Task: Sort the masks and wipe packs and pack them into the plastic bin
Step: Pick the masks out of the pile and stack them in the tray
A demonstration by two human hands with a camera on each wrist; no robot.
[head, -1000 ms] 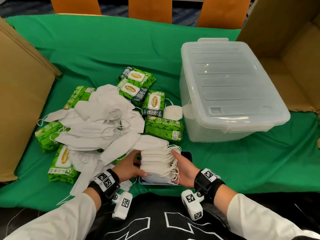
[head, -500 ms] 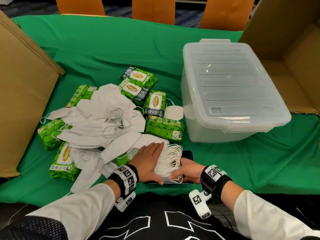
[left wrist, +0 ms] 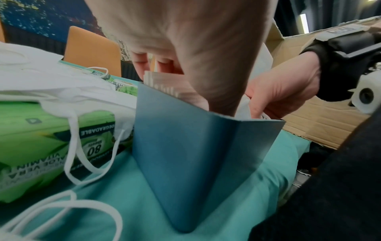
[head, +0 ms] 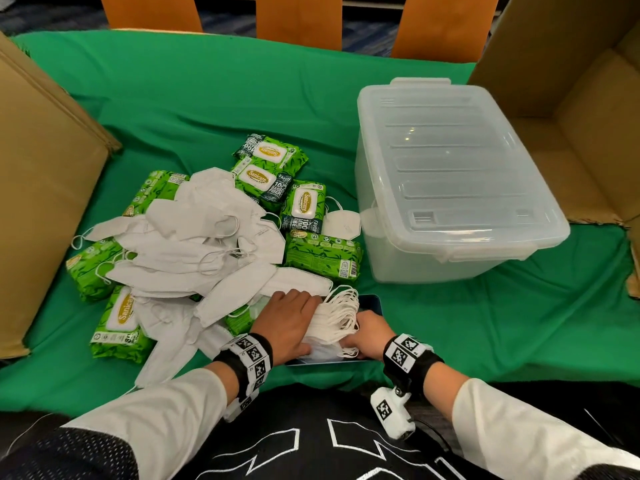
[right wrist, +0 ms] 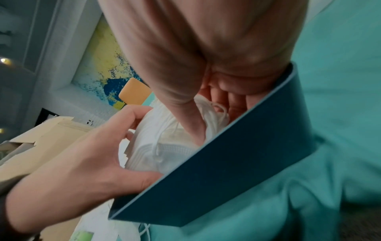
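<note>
- At the near edge of the tabletop (head: 450, 323), at 6 o'clock, a person's two hands close on a stack of masks (head: 329, 327) standing in a small blue box (left wrist: 185, 154).
- Left hand (head: 289, 323) lies palm-down over the top and left side of the stack, fingers spread and bent over the masks; the left wrist view shows its fingertips (left wrist: 142, 63) hooked past the far edge of the stack.
- Right hand (head: 369, 336) meets the stack from 3 o'clock, thumb and fingers curled into the bundle of ear loops, as the right wrist view shows.
- Loose masks (head: 194, 244) sprawl at 9 to 10 o'clock over and among green wipe packs (head: 270, 174); one more mask (head: 343, 221) lies on its own between a wipe pack and the bin.
- Plastic bin (head: 450, 174) sits at 1 to 2 o'clock, well apart from the hands, with its lid (head: 460, 157) on; through the clear walls it looks empty, though this is hard to tell.
- Cardboard boxes (head: 45, 216) flank the green cloth at 9 and 3 o'clock.
- By the look of it, sorting is under way and packing has not begun: the hands seem to be squaring up or seating the gathered masks in the box.
- Next move likely calls for a firm two-sided squeeze so the stack stays square, with trailing ear loops kept from snagging; the lid must come off before anything goes into the bin.
</note>
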